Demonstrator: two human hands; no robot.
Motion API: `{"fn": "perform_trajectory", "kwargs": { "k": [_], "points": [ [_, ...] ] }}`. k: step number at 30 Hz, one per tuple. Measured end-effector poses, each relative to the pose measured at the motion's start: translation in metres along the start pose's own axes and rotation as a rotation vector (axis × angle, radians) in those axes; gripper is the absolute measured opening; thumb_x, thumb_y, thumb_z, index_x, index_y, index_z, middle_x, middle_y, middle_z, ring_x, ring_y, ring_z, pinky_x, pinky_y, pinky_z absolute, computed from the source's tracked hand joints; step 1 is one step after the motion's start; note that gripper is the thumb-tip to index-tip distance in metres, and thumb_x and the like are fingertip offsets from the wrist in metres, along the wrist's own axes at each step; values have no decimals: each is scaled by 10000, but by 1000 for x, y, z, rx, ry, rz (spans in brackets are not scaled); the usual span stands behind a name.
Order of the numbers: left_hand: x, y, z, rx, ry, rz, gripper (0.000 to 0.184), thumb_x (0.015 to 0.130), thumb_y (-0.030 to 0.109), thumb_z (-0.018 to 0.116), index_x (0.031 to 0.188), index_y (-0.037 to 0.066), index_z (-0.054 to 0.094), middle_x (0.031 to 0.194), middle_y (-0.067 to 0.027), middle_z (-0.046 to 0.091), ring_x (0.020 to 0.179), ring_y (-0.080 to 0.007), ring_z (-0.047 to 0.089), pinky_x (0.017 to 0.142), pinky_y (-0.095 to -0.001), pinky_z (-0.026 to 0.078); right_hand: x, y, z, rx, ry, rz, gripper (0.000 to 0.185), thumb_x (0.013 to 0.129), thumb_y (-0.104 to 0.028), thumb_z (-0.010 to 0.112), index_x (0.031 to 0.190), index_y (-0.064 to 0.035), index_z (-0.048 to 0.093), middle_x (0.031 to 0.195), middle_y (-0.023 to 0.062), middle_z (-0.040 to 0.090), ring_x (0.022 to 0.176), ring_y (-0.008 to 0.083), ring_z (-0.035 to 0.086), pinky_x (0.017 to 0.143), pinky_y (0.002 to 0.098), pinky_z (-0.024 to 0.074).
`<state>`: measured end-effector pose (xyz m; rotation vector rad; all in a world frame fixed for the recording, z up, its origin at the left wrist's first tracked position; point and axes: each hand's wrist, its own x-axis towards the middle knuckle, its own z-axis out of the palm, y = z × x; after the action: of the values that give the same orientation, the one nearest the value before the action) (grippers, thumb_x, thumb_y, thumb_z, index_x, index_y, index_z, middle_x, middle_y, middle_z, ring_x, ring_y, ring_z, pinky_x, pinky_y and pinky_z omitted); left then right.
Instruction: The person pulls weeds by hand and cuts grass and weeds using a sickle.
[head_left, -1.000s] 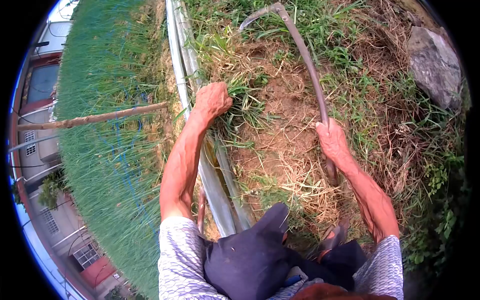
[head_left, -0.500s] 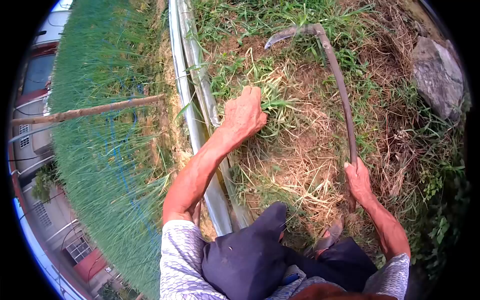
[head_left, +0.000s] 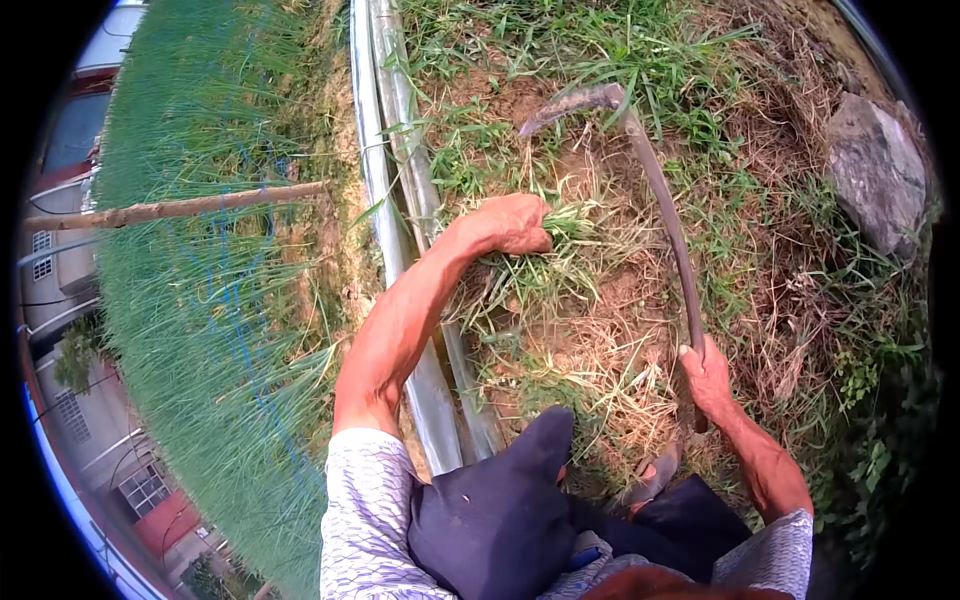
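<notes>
My left hand is closed around a bunch of grass, whose blades stick out to the right of the fist. More cut or pulled grass hangs below it, close to the ground. In my right hand is the long wooden handle of a sickle, gripped near its lower end. The curved metal blade points left, above and beyond my left hand, over a patch of bare soil and weeds.
Long shiny metal-looking strips run along the left of the weedy ground. Past them grows a dense bed of thin green plants, with a wooden pole reaching across. A large grey rock sits at right. Dry grass covers soil near my feet.
My left hand has moved right and slightly down, with grass now showing out of the fist. The sickle blade has shifted a little left and down; my right hand stays around the handle.
</notes>
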<state>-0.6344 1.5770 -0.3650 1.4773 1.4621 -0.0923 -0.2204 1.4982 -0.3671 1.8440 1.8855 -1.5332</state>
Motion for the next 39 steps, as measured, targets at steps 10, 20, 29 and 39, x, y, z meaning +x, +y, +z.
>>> {"fn": "perform_trajectory", "kwargs": {
  "k": [10, 20, 29, 39],
  "points": [
    [-5, -48, -39, 344, 830, -503, 829, 771, 201, 676, 1444, -21, 246, 1434, -348, 323, 1041, -452, 622, 812, -498, 542, 75, -88, 36, 22, -6, -101, 423, 925, -397, 526, 1026, 13, 517, 744, 156, 581, 679, 282, 593, 639, 437, 489],
    [-9, -69, -53, 367, 753, -407, 269, 798, 201, 592, 922, -33, 635, 948, -275, 658, 894, -421, 665, 772, -492, 537, 123, -155, 32, 91, 37, -201, 417, 926, -398, 527, 1035, 4, 520, 772, 162, 584, 699, 259, 590, 636, 439, 477],
    [-49, -51, -22, 334, 549, -188, 179, 745, 166, 570, 808, -1, 584, 781, -233, 640, 783, -418, 642, 719, -497, 509, 20, -9, -1, -152, -129, 30, 451, 932, -409, 517, 1054, 24, 516, 702, 191, 567, 641, 323, 585, 611, 453, 468],
    [-76, -24, 20, 348, 519, -114, 206, 736, 135, 615, 867, 16, 509, 776, -211, 586, 776, -421, 616, 664, -507, 494, 74, -97, 28, 83, -71, -43, 411, 950, -382, 486, 1015, 23, 514, 699, 146, 557, 577, 261, 541, 541, 433, 446]
  ]
}}
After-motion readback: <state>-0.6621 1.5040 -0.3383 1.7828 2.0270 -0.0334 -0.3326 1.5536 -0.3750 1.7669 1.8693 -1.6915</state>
